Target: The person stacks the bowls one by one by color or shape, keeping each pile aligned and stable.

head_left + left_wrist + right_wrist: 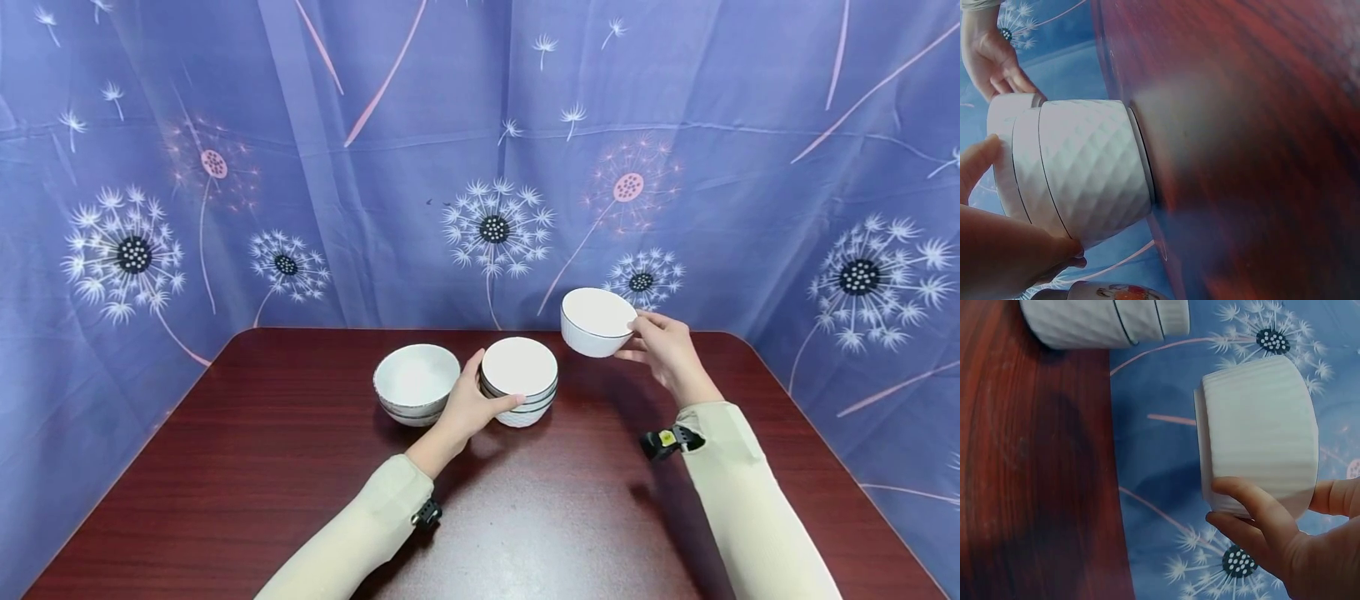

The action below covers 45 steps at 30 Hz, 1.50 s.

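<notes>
Up in the air to the right, my right hand [666, 348] pinches the rim of a white bowl [592, 337], thumb at the edge and fingers underneath. Vertical ribs cover this bowl's outside [1260, 437] in the right wrist view. My left hand [468, 406] grips the left side of a stack of white bowls [534, 410] with thin dark rims, standing upright on the table. A diamond pattern marks the lowest part of the stack [1094, 162] in the left wrist view. The held bowl is apart from the stack.
Just left of the stack, a second pile of pale bowls [417, 379] stands on the dark red wooden table [247, 467]. A blue curtain [405, 208] with dandelion prints hangs behind the table's back edge and along both sides.
</notes>
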{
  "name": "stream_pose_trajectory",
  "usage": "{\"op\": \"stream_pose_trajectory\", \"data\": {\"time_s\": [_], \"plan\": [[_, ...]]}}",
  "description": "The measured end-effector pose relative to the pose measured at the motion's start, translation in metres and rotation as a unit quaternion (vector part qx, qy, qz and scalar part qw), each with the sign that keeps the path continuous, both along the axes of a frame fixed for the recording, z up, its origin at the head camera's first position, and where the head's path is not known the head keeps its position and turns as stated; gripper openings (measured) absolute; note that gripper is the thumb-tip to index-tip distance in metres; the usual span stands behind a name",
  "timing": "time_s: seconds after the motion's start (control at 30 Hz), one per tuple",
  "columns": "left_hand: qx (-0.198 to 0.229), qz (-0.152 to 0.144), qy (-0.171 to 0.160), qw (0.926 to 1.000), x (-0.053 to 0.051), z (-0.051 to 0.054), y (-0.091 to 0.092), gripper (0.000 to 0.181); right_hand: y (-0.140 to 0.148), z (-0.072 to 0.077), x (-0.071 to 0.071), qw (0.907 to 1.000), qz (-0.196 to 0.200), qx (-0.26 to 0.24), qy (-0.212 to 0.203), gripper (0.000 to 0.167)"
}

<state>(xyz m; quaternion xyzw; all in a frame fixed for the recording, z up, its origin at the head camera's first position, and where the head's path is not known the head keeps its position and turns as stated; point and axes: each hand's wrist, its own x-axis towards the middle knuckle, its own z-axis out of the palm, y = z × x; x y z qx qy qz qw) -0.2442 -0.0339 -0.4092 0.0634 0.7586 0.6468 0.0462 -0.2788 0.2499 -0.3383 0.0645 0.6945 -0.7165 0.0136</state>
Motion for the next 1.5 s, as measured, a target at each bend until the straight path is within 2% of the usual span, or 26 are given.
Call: {"op": "stream_pose_trajectory", "data": {"time_s": [0.5, 1.1, 1.5], "plan": [[-0.014, 0.003, 0.004, 0.9999, 0.0, -0.002, 0.0, 0.103, -0.024, 0.014, -0.002, 0.9994, 0.032, 0.009, 0.002, 0.059], [0.0, -0.002, 0.006, 1.0, -0.002, -0.004, -0.001, 0.104, -0.046, 0.015, -0.006, 0.9952, 0.098, 0.001, 0.006, 0.056], [0.007, -0.006, 0.01, 0.9999, -0.003, -0.004, 0.0, 0.103, -0.059, 0.011, -0.006, 0.9904, 0.135, 0.02, 0.023, 0.053]]}}
